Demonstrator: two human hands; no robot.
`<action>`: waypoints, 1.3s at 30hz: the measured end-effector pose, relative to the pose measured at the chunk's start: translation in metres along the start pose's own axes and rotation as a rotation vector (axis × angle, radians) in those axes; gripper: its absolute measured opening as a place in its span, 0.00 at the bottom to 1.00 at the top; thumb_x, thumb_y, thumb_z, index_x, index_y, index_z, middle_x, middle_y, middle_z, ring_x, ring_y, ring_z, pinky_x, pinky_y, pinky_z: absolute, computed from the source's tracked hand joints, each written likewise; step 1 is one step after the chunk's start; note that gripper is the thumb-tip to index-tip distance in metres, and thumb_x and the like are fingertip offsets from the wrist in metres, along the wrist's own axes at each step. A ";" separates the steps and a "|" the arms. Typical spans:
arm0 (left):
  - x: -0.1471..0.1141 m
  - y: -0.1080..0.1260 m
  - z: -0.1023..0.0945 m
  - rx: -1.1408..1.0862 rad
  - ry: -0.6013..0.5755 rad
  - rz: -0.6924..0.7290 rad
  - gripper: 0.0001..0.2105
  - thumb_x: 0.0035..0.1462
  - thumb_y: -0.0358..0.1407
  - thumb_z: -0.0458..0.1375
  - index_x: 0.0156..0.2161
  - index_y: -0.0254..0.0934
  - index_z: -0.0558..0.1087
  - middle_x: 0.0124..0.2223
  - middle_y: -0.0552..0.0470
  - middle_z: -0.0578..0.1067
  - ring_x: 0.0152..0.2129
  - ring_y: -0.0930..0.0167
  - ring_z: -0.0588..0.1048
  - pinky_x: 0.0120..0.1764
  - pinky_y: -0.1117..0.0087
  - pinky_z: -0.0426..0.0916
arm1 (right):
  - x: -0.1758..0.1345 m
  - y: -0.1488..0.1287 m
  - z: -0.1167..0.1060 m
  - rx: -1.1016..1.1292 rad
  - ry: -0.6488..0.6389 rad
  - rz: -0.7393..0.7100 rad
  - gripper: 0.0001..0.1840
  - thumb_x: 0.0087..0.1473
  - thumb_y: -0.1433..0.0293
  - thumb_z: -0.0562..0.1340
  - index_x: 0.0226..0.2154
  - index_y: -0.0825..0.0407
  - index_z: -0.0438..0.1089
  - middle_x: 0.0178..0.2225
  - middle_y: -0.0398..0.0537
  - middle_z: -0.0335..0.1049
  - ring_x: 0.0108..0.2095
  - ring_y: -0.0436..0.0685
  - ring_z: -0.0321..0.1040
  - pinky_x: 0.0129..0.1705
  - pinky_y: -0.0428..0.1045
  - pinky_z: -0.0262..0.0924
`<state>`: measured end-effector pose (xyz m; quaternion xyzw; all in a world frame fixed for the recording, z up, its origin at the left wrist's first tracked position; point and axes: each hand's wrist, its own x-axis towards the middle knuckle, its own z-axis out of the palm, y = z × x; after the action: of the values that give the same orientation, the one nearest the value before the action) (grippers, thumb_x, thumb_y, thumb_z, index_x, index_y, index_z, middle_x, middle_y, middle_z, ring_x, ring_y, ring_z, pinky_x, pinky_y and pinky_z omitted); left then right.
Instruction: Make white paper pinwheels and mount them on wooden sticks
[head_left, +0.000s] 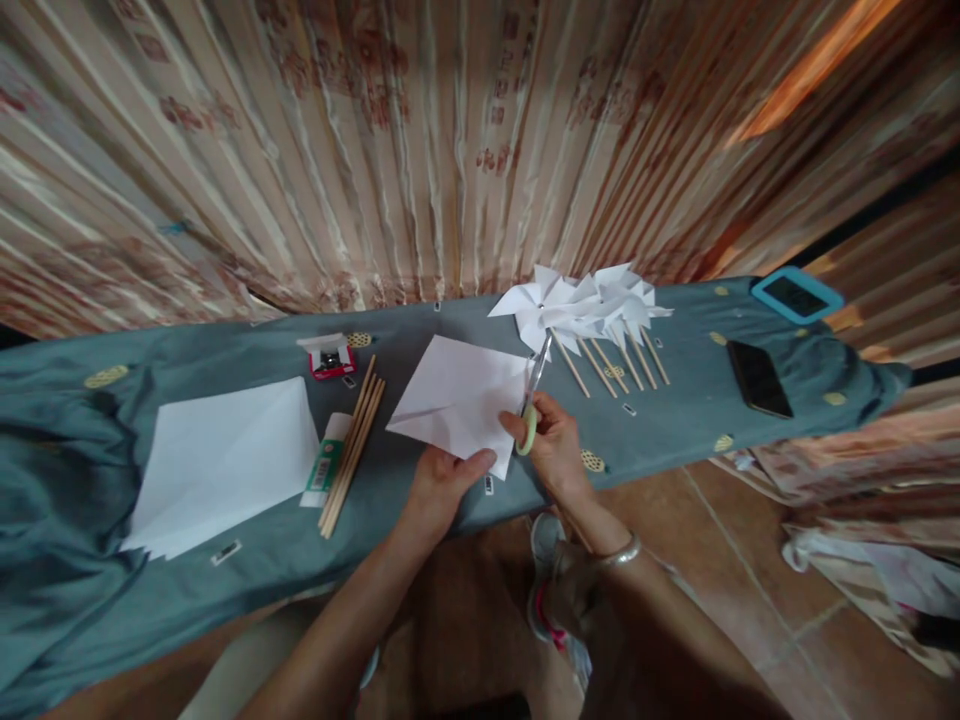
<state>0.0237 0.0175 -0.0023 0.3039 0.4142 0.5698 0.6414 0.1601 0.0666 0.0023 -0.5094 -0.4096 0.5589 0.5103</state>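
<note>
A white square of paper with crease lines is held up over the cloth-covered table. My left hand pinches its near edge, thumb on top. In my right hand is a pair of scissors with pale yellow-green handles, fingers through the loops. The blades point away from me at the paper's right corner; whether they are cutting into it I cannot tell. Just beyond lie several white paper pinwheels on wooden sticks, overlapping one another.
Left of the paper lie loose wooden sticks, partly over a green-and-white box. A red box of pins stands open behind them. A stack of white paper is farther left. A black phone and a blue-framed device lie right.
</note>
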 end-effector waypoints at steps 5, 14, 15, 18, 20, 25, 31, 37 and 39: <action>0.003 0.010 0.002 -0.099 0.260 -0.039 0.18 0.47 0.43 0.67 0.40 0.34 0.76 0.44 0.42 0.80 0.46 0.59 0.76 0.51 0.60 0.69 | -0.003 -0.001 0.004 -0.076 -0.039 -0.006 0.21 0.33 0.61 0.73 0.31 0.49 0.70 0.18 0.33 0.60 0.21 0.47 0.54 0.26 0.45 0.54; 0.024 0.043 -0.017 -0.301 0.479 0.168 0.09 0.59 0.35 0.57 0.45 0.40 0.73 0.45 0.49 0.80 0.45 0.69 0.77 0.46 0.70 0.72 | -0.017 0.004 0.002 -0.205 -0.404 0.103 0.23 0.42 0.53 0.70 0.34 0.51 0.70 0.22 0.40 0.67 0.23 0.49 0.61 0.24 0.45 0.55; 0.025 0.046 -0.020 -0.306 0.502 0.177 0.09 0.60 0.34 0.56 0.46 0.40 0.73 0.45 0.49 0.80 0.45 0.69 0.77 0.46 0.70 0.72 | -0.020 0.005 0.001 -0.222 -0.456 0.128 0.23 0.42 0.53 0.70 0.35 0.51 0.70 0.23 0.40 0.68 0.24 0.49 0.62 0.25 0.45 0.56; 0.028 0.054 -0.027 -0.323 0.538 0.180 0.09 0.62 0.35 0.54 0.46 0.39 0.73 0.46 0.49 0.80 0.44 0.69 0.78 0.46 0.70 0.73 | -0.026 0.003 -0.002 -0.264 -0.618 0.212 0.24 0.44 0.53 0.70 0.37 0.53 0.70 0.26 0.42 0.70 0.26 0.49 0.64 0.26 0.45 0.58; 0.029 0.057 -0.031 -0.335 0.540 0.191 0.10 0.62 0.35 0.55 0.46 0.39 0.73 0.46 0.49 0.80 0.43 0.70 0.78 0.45 0.71 0.74 | -0.029 0.001 -0.003 -0.258 -0.704 0.268 0.25 0.45 0.52 0.69 0.37 0.54 0.70 0.28 0.43 0.70 0.27 0.48 0.65 0.27 0.45 0.60; 0.029 0.059 -0.032 -0.364 0.550 0.194 0.09 0.62 0.35 0.55 0.46 0.37 0.73 0.43 0.48 0.80 0.39 0.72 0.79 0.42 0.73 0.74 | -0.032 0.001 -0.002 -0.220 -0.803 0.391 0.26 0.46 0.51 0.68 0.37 0.55 0.68 0.28 0.44 0.70 0.26 0.47 0.67 0.25 0.43 0.61; 0.029 0.057 -0.027 -0.392 0.543 0.151 0.07 0.63 0.34 0.53 0.41 0.37 0.73 0.43 0.49 0.80 0.38 0.72 0.79 0.44 0.71 0.74 | -0.033 0.006 -0.002 -0.232 -0.811 0.381 0.23 0.46 0.53 0.69 0.36 0.55 0.70 0.28 0.43 0.71 0.25 0.46 0.67 0.25 0.42 0.61; 0.029 0.051 -0.023 -0.383 0.539 0.122 0.07 0.62 0.36 0.54 0.41 0.37 0.73 0.43 0.49 0.80 0.43 0.70 0.78 0.46 0.71 0.73 | -0.032 0.007 0.001 -0.181 -0.783 0.399 0.24 0.44 0.52 0.69 0.34 0.54 0.71 0.26 0.43 0.72 0.23 0.46 0.67 0.26 0.43 0.63; 0.029 0.048 -0.023 -0.374 0.515 0.132 0.07 0.61 0.37 0.56 0.42 0.38 0.73 0.44 0.49 0.80 0.43 0.69 0.78 0.47 0.70 0.73 | -0.032 0.007 0.002 -0.179 -0.781 0.385 0.24 0.44 0.51 0.69 0.34 0.55 0.72 0.26 0.43 0.73 0.23 0.46 0.67 0.25 0.42 0.63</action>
<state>-0.0187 0.0519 0.0228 0.0528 0.4306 0.7345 0.5218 0.1554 0.0345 0.0003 -0.3690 -0.5163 0.7566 0.1578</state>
